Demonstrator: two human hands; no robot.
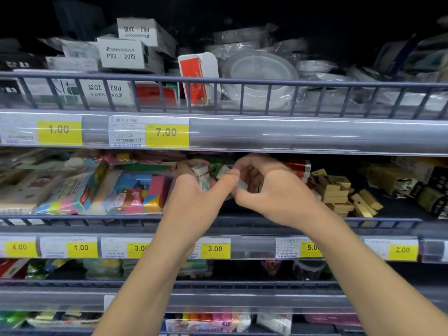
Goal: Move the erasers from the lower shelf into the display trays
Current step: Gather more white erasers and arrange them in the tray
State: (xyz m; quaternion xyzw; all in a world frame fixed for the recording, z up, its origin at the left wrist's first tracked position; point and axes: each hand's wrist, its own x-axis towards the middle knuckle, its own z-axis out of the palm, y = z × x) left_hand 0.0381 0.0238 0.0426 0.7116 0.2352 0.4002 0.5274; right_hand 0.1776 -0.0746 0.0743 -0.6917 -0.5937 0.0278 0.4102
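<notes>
Reaching into the middle shelf, both hands meet among small wrapped erasers: the left hand [194,187] grips a striped wrapped eraser [202,177] with its fingers curled round it, and the right hand [269,187] pinches a pale wrapped eraser [224,171] between thumb and fingers. Both pieces sit just behind the shelf's wire rail [242,223], between the bags of coloured erasers [135,190] on the left and the stack of tan boxed erasers [337,190] on the right. No tray edge is clear here. This looks like the placing step; next, each piece likely needs setting down flat in its row, then the fingers freed
</notes>
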